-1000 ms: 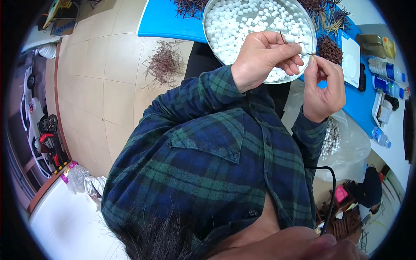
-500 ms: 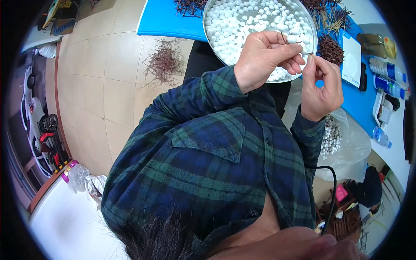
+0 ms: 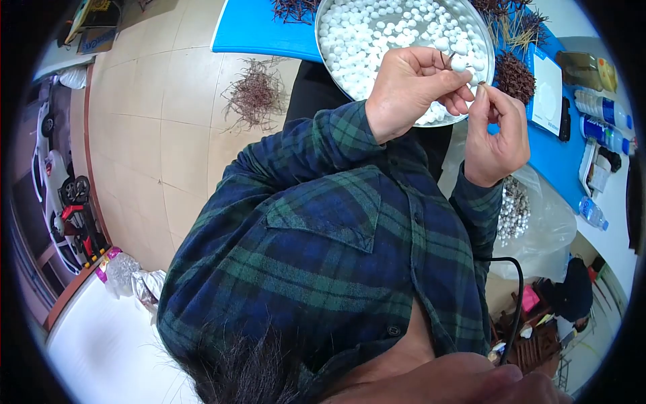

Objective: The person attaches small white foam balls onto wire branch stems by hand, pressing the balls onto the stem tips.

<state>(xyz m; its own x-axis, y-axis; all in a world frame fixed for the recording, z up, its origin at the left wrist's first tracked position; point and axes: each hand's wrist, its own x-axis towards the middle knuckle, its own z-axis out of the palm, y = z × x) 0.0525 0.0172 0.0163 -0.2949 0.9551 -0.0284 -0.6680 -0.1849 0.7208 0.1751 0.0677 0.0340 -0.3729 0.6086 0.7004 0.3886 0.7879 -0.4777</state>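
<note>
Firstly, at far left: white vehicle [image 3: 54, 168] with red parts. Next: loose heap of thin reddish-brown twigs [image 3: 254, 101] on tiled floor [image 3: 141, 135]. Then blue worktop [image 3: 266, 28], with round metal tray [image 3: 431, 28] overlapping its edge in view; in tray, many white balls [image 3: 356, 50]. Over the tray: left hand [image 3: 412, 84], thumb and fingers closed around dark twig [image 3: 443, 59]; just beside the fingertips, single white ball [image 3: 458, 66], attachment to twig unclear. Close by: right hand [image 3: 499, 131], thumb and forefinger pinched on dark sliver [image 3: 482, 83], link to twig too small to tell. Further along: dense brown bundle [image 3: 515, 79]; lower down, clear plastic bag [image 3: 553, 236] with silvery-white beads [image 3: 513, 212]; on worktop, white-and-blue box [image 3: 546, 94], plastic bottles [image 3: 600, 106].
</note>
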